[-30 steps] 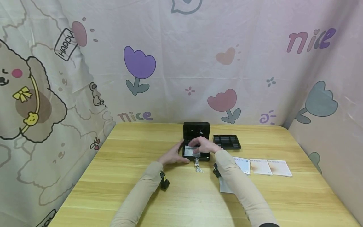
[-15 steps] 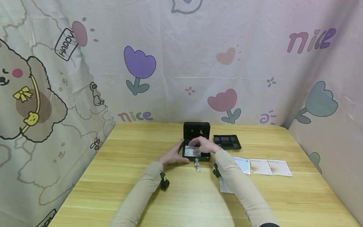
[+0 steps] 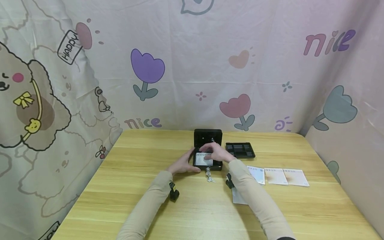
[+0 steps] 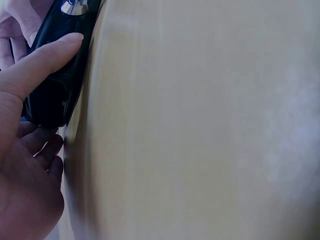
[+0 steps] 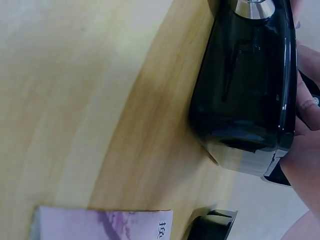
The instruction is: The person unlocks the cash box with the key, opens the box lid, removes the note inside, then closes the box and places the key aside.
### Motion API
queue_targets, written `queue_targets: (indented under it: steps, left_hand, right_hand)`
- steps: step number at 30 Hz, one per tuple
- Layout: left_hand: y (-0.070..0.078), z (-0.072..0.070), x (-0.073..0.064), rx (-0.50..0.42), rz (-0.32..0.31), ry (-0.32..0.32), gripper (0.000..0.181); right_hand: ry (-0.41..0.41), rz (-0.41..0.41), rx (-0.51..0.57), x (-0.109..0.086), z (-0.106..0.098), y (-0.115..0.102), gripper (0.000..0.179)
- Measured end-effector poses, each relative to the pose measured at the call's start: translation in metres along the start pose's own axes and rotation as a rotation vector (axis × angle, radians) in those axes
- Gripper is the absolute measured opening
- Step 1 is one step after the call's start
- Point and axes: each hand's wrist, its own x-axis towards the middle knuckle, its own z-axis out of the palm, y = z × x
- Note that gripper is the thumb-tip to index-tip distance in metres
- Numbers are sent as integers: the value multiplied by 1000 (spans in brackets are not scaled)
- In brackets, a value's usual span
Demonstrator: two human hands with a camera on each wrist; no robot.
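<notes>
A small black lockbox [image 3: 216, 167], its lid raised, stands at the middle back of the table. My left hand [image 3: 180, 165] grips its front left corner; in the left wrist view the thumb presses the front face and the other fingers lie round the side. Inside the box is a white printed paper card [image 3: 204, 161]. Over the open box, my right hand [image 3: 219, 153] holds the card near its far edge with thumb and curled fingers; the fingertips are partly hidden. Keys [image 3: 209, 175] hang from the lock at the front.
A black compartment tray [image 3: 240, 150] lies right of the box. Three printed cards [image 3: 276, 176] form a row at the right. A grey sheet [image 3: 239, 196] is partly covered by the right sleeve. A printed cloth [image 3: 192, 66] hangs behind the table.
My right hand has risen slightly, and the card's far edge has shifted up a little with it, showing more of its print. The left hand and the box have stayed put.
</notes>
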Motion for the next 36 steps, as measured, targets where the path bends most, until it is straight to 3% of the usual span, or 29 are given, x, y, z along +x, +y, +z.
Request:
queue_targets:
  steps: [5,12,25,36]
  left_hand:
    - [-1,0,1,-8,-2,1,113]
    - [0,0,0,-18,-8,7,113]
    - [0,-1,0,-30,13,6,112]
    - [-3,0,2,-8,17,8,114]
  right_hand:
    - [23,-27,24,0,0,0,36]
    - [56,5,6,-3,1,-3,30]
    - [190,-16,32,-12,-7,-13,25]
    - [236,-57,48,-34,-20,-23,26]
